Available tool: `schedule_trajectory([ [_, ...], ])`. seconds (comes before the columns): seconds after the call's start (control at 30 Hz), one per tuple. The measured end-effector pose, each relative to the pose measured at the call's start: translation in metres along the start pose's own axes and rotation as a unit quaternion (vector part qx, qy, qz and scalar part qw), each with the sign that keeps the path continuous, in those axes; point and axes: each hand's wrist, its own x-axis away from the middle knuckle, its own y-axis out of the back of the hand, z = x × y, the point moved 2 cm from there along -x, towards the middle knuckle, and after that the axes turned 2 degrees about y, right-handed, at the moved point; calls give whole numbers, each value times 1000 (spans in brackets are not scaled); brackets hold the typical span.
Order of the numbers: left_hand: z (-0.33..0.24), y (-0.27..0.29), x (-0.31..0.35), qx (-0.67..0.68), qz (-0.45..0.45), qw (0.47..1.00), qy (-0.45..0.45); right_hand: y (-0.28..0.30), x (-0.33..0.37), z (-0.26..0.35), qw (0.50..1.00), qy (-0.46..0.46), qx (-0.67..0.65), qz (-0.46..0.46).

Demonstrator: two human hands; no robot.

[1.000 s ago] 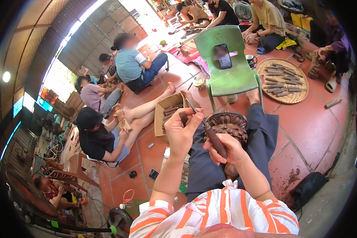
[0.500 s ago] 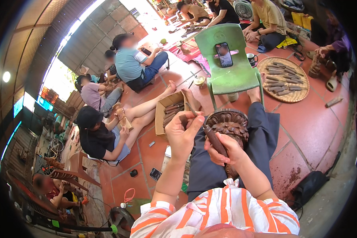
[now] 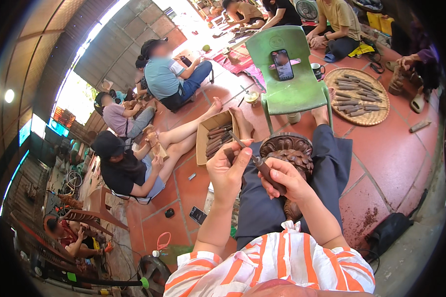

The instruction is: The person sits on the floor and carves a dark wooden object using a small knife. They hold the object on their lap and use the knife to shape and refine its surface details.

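Brown wood seems to make the fat handle of the tool, which is up in the air over the lap, with its thin blade slanting up and left. The right hand is wrapped round the handle. The left hand is curled, pinching a small brown piece close to the blade; I cannot tell if it touches the blade too. I think the tool is light, hard and stiff, and tough to break, but it could slip if hands get sweaty. The handle is the best place to hold, because the blade may be sharp. Just past the hands, a carved post is between the legs. To the left, a box has rods piled near its right edge. Farther out, a phone leans below the top edge of a green chair, and brown sticks spread from the left edge of a round tray across its middle.
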Motion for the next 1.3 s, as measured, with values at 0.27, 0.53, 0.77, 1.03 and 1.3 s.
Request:
schedule_trajectory([
  [0.27, 1, 3, 6, 72, 63, 991, 93, -11, 3, 11, 974, 52, 213, -64],
  [0.53, 6, 10, 11, 72, 53, 991, 95, -27, 2, 17, 884, 98, 448, -90],
  [0.77, 4, 13, 15, 79, 52, 988, 119, -31, -1, 16, 833, 159, 525, -77],
  [1.03, 2, 17, 16, 44, 45, 990, 126, -33, 0, 18, 814, 144, 557, -80],
  [1.3, 1, 14, 22, -77, -23, 995, 63, -32, 0, 9, 817, 168, 545, -83],
])
